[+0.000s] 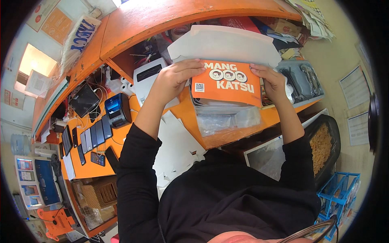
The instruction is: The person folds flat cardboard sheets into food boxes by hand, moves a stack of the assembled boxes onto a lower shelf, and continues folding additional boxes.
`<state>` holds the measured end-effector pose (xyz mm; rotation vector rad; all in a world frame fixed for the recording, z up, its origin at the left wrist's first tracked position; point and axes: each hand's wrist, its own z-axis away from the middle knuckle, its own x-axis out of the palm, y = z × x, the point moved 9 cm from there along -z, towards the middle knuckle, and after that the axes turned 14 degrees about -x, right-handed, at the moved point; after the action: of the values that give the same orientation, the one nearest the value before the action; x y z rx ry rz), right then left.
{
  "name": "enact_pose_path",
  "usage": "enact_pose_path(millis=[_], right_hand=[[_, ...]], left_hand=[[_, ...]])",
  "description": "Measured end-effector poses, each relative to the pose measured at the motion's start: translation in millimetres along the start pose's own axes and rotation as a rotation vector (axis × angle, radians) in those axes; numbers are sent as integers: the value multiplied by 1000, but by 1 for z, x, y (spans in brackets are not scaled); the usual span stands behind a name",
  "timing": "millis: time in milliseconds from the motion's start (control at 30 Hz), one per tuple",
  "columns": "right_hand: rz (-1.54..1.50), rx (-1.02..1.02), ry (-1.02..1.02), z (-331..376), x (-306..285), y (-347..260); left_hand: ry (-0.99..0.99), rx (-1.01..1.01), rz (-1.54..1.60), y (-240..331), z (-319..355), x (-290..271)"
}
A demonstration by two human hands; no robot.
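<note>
An orange printed paper sheet (227, 87), with round cartoon faces and a small square code, is held flat in front of me. My left hand (180, 77) grips its upper left corner, fingers closed over the edge. At the upper right corner my right hand (269, 81) holds it the same way. Under the sheet lies a thick stack of paper pieces (219, 108) in a clear plastic bag (231, 123). Directly behind it spreads a large white paper piece with angled ends (223, 44); whether it joins the orange sheet I cannot tell.
A white machine (152, 79) stands left of my hands, near a black printer (117, 109) and several phones (97, 131) on the orange desk. At right is a grey tray of packaged cutlery (300, 79). A black tub of crumb-like food (322, 146) and blue rack (338, 194) sit lower right.
</note>
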<state>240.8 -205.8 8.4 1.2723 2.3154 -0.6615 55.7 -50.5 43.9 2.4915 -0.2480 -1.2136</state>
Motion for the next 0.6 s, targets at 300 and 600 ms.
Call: enact_pose_path(millis=[300, 600], right_hand=[[-100, 235, 146, 0, 0, -4], [-221, 385, -141, -9, -1, -3]], left_hand=[[-100, -383, 650, -42, 20, 17], [-29, -106, 80, -12, -20, -9]])
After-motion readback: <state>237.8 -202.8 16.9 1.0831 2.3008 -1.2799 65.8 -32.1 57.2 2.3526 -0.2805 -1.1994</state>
